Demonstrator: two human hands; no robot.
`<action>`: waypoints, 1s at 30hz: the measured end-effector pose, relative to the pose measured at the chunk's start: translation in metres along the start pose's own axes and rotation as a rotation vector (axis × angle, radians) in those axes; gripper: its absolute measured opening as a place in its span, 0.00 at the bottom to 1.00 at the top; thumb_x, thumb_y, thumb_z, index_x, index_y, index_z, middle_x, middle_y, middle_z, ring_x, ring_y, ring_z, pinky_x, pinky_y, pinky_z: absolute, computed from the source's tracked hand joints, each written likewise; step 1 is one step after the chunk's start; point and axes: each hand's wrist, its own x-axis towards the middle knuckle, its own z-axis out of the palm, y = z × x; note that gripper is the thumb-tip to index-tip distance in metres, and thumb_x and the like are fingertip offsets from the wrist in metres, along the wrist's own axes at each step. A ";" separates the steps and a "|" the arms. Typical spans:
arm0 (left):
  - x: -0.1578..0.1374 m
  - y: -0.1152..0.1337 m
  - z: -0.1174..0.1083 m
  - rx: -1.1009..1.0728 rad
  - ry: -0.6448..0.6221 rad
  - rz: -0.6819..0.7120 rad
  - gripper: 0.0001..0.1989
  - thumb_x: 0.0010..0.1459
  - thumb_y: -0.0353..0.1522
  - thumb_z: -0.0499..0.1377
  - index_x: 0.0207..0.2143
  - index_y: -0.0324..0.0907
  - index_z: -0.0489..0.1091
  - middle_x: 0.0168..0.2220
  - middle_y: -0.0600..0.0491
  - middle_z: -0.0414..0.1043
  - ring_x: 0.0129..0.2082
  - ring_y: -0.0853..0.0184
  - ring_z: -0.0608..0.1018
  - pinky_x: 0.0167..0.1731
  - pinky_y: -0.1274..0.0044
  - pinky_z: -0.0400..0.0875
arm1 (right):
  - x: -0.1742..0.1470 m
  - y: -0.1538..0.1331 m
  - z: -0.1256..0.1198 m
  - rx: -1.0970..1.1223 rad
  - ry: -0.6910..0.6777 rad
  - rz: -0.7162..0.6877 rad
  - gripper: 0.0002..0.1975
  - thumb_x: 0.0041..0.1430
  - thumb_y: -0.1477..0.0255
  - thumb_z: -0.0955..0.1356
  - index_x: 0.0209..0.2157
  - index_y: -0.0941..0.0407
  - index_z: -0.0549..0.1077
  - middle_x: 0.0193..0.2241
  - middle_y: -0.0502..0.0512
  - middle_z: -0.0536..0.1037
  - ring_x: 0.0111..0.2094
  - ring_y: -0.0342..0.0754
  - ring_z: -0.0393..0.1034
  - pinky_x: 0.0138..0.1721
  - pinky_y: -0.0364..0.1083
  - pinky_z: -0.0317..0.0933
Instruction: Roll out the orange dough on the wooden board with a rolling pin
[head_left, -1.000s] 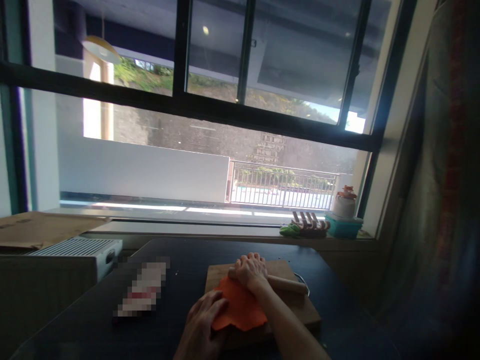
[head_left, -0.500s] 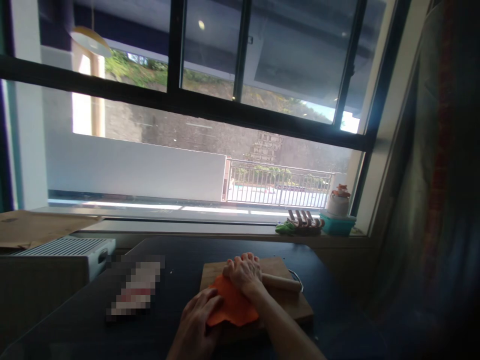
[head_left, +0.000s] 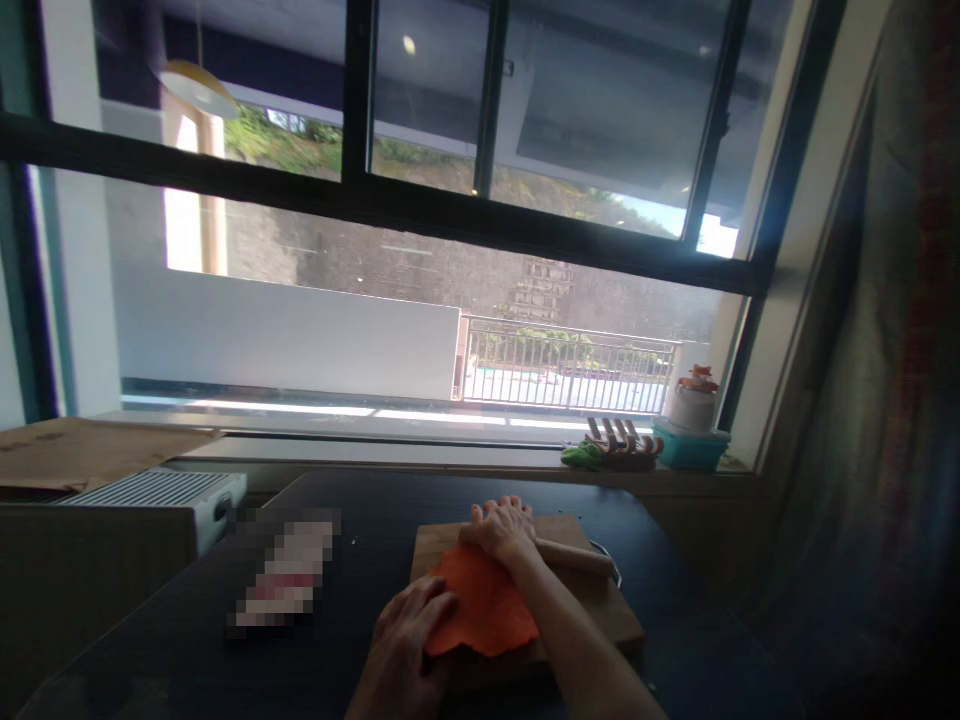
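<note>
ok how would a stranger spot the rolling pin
On the dark table by the window lies a wooden board. Across it, under the right hand, lies the rolling pin: a pale, slim rod, unlike the flat orange sheet.

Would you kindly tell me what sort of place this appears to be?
Probably indoors, perhaps a home kitchen or dining corner: there is a wide, black-framed glass window, a flat brown wooden board and a pale cylindrical wooden rolling pin.
</note>
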 end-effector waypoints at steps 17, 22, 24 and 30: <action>0.000 0.002 -0.002 -0.061 -0.076 -0.071 0.20 0.47 0.33 0.63 0.46 0.46 0.75 0.53 0.46 0.71 0.54 0.52 0.71 0.54 0.60 0.67 | 0.009 -0.001 0.001 0.010 0.050 0.083 0.22 0.64 0.60 0.56 0.42 0.55 0.76 0.48 0.61 0.73 0.52 0.58 0.62 0.52 0.56 0.52; 0.002 0.011 -0.009 -0.105 -0.083 -0.119 0.20 0.47 0.32 0.62 0.46 0.46 0.75 0.53 0.47 0.72 0.54 0.53 0.71 0.55 0.62 0.66 | -0.020 -0.006 0.011 0.009 0.133 -0.005 0.24 0.65 0.59 0.54 0.39 0.54 0.77 0.46 0.60 0.74 0.51 0.56 0.62 0.53 0.55 0.51; 0.003 0.013 -0.010 -0.128 -0.089 -0.135 0.20 0.47 0.32 0.61 0.46 0.46 0.75 0.53 0.47 0.71 0.55 0.53 0.70 0.56 0.61 0.64 | -0.028 -0.006 0.013 0.015 0.163 -0.046 0.24 0.66 0.59 0.53 0.38 0.53 0.77 0.45 0.59 0.74 0.51 0.56 0.62 0.53 0.54 0.51; 0.002 0.006 -0.013 -0.339 -0.137 -0.217 0.25 0.45 0.32 0.61 0.49 0.45 0.72 0.56 0.47 0.68 0.58 0.53 0.67 0.59 0.60 0.59 | -0.004 -0.001 0.007 -0.010 0.045 0.019 0.23 0.65 0.60 0.54 0.41 0.54 0.77 0.47 0.61 0.73 0.51 0.57 0.62 0.51 0.56 0.53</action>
